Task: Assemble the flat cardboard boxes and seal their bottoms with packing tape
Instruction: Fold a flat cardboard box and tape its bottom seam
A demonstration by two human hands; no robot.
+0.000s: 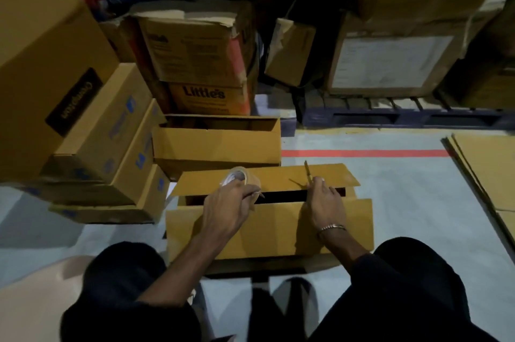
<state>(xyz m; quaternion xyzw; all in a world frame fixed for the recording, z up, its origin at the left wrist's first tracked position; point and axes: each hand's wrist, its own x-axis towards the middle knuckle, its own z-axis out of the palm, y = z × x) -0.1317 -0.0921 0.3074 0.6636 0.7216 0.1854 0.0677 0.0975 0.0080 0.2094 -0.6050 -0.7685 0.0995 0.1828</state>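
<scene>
At frame centre the left hand [228,203] grips a clear roll of packing tape [240,176] while the right hand [323,199] pinches a thin pen-like tool [307,171], both resting on the brown cardboard box [278,230] whose two flaps stand slightly apart, on the grey floor [404,202].

box [267,227]: plain yellow-brown cardboard;
tape roll [240,177]: clear, pale glossy;
floor [404,202]: light grey, one red-orange stripe [362,153];
bracelet [331,228]: silver;
stacked cartons [111,141]: tan, blue print;
sleeves [412,286]: black
</scene>
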